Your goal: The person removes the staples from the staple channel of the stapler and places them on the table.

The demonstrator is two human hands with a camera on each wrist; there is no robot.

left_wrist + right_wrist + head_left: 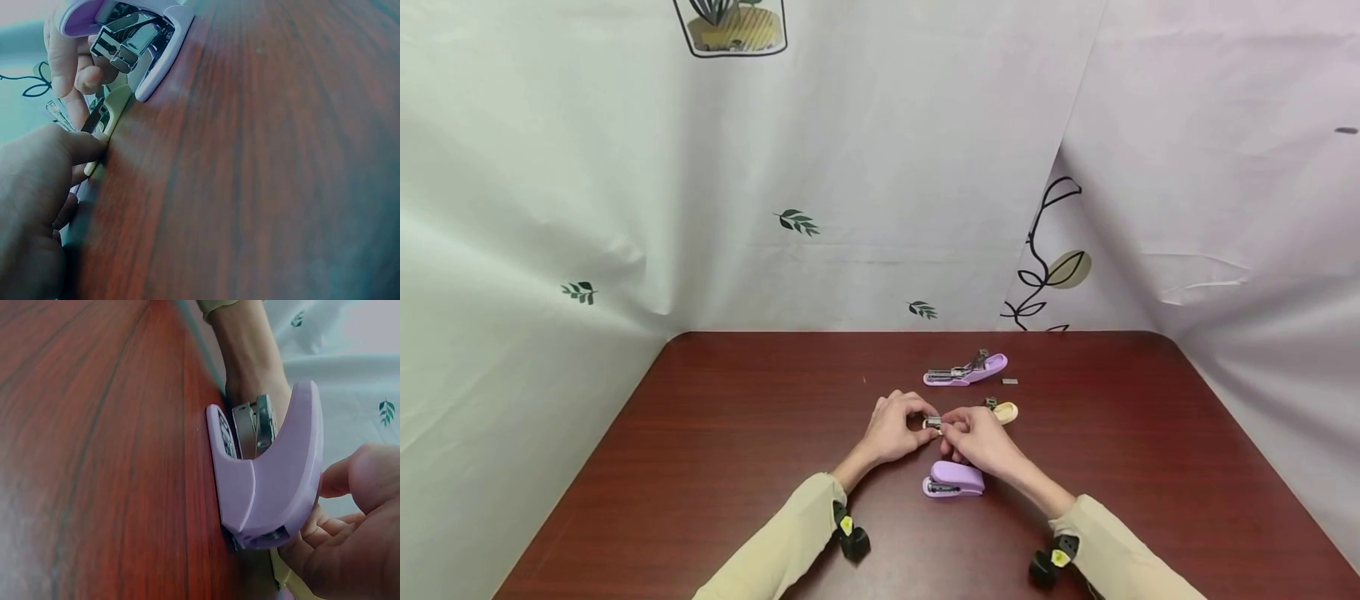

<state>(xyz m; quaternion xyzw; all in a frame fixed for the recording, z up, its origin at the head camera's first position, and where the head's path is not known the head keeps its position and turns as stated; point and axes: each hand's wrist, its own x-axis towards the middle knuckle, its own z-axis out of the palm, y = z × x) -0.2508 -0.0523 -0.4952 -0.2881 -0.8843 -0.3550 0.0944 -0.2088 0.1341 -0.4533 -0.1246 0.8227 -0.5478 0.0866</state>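
The left hand [895, 427], at the lower centre of the head view, holds the front end of the yellow stapler [1005, 412] in a narrow grip, thumb on the near side and fingers on the far; this looks meant to steady a small thing against the table [737, 417]. The right hand [981, 437] meets it from the right, fingertips bent in close to the metal channel, as if for fine work; whether they pinch the stapler or some small piece, I cannot tell. The yellow stapler appears to lie folded open, its handle showing just right of the right hand, which probably leaves the channel free to reach.

The closed purple stapler [955, 477] stands below the hands; the open purple stapler [995, 364] lies above them, with a staple strip [1010, 381] off its right end, perhaps set within easy reach.

The right hand covers the yellow stapler's middle; in the left wrist view a silvery piece [59, 115] shows among the fingers at the left, too unclear to name; in the right wrist view the closed purple stapler blocks the fingertips, and the right hand is cut off at the right edge.
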